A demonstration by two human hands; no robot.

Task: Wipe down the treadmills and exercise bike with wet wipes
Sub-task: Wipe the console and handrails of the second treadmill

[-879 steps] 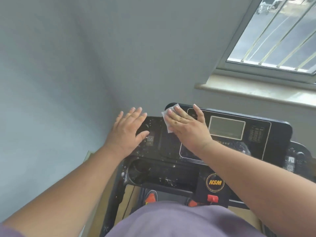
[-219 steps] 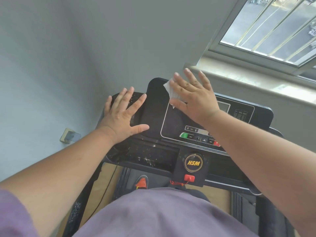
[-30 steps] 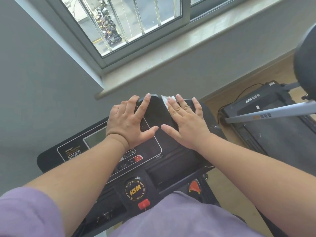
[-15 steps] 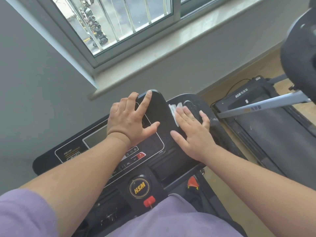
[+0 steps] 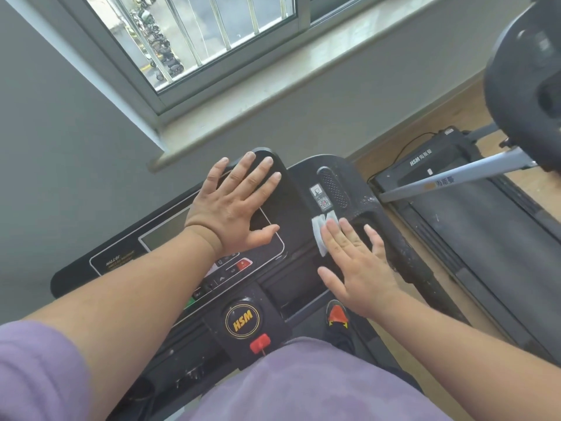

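Note:
I stand at a black treadmill console (image 5: 291, 189) with a grey display and a yellow HSM badge. My left hand (image 5: 236, 208) lies flat with spread fingers on the console's upper middle panel. My right hand (image 5: 355, 262) presses a white wet wipe (image 5: 321, 232) with straight fingers onto the console's right side, just below a QR sticker and a speaker grille. Most of the wipe is hidden under the fingers.
A second treadmill (image 5: 473, 220) with a grey handrail (image 5: 455, 177) stands on the wooden floor to the right. Part of a dark round machine (image 5: 528, 65) fills the top right corner. A window sill (image 5: 273, 86) and barred window run along the wall ahead.
My right hand has slid the wipe toward me down the console's right side, uncovering the speaker grille and QR sticker. My left hand stays flat on the middle panel.

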